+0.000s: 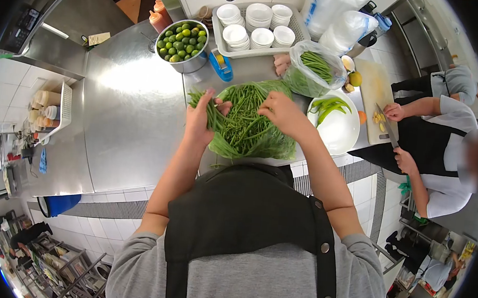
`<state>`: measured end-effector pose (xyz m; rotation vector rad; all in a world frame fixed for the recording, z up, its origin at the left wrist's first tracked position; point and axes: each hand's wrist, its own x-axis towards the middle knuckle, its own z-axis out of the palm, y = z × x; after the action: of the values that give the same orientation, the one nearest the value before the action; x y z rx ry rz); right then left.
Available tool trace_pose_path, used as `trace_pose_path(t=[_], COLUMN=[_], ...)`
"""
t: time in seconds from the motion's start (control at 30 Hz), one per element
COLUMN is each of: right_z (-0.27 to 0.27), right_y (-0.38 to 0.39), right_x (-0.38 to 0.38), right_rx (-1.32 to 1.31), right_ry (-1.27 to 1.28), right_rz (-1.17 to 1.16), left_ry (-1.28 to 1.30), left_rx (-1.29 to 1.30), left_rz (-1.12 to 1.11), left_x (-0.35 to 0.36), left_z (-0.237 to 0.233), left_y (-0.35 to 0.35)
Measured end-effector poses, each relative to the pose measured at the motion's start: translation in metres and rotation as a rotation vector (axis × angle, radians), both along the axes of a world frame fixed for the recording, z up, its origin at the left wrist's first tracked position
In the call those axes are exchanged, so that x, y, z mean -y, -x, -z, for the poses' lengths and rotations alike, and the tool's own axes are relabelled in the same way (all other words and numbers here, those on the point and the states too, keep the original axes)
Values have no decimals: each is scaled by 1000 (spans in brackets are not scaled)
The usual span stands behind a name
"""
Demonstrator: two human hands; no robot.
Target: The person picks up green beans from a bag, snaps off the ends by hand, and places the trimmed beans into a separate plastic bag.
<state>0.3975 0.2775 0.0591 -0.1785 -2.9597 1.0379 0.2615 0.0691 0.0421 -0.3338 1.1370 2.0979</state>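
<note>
My left hand (197, 121) is wrapped round a small bunch of green beans (215, 118), at the left side of a clear plastic bag (275, 147). A large heap of thin green beans (245, 119) fills that opened bag, which lies on the steel counter in front of my apron. Over the heap's right side, my right hand (283, 113) has its fingers pinched together. Whatever may be between those fingertips is too small to make out. A second plastic bag with longer green beans (317, 66) stands just beyond my right hand.
A bowl of limes (182, 44), a tape dispenser (221, 65) and a rack of white cups (258, 31) stand behind the heap. At right are a white bowl (340, 135) with green peppers (328, 108) and a co-worker's knife (389, 129) on a cutting board (374, 83).
</note>
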Motion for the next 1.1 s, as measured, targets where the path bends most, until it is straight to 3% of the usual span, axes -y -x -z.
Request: trace_pose_path(t=[0.1, 0.3, 0.5, 0.57, 0.6, 0.63, 0.7, 0.87, 0.9, 1.1], right_z=[26, 6, -12, -19, -23, -28, -36, -14, -10, -8], right_y=[-10, -5, -1, -3, -3, -3, -1, -2, -3, 2], right_x=[2, 8, -1, -2, -2, -2, 2, 11, 17, 51], right_rx=[-17, -51, -100, -66, -45, -98, -209, -88, -92, -18], right_ry=[-198, 13, 131, 545, 753, 774, 817, 525, 448, 536], right_rz=[23, 107, 63, 127, 160, 181, 231, 109, 79, 109], left_ry=[133, 553, 509, 511, 517, 523, 458, -50, -81, -163], left_rx=[-174, -697, -941, -964, -967, -969, -736, -138, -140, -122], left_rz=[187, 649, 557, 520, 494, 469, 401, 154, 133, -8], left_x=[-5, -16, -25, -24, -24, -23, -22, -21, -20, -15], left_z=[12, 8, 20, 21, 22, 22, 14, 7, 6, 3], left_y=[-10, -33, -33, -29, -27, -26, -23, -11, -10, -2])
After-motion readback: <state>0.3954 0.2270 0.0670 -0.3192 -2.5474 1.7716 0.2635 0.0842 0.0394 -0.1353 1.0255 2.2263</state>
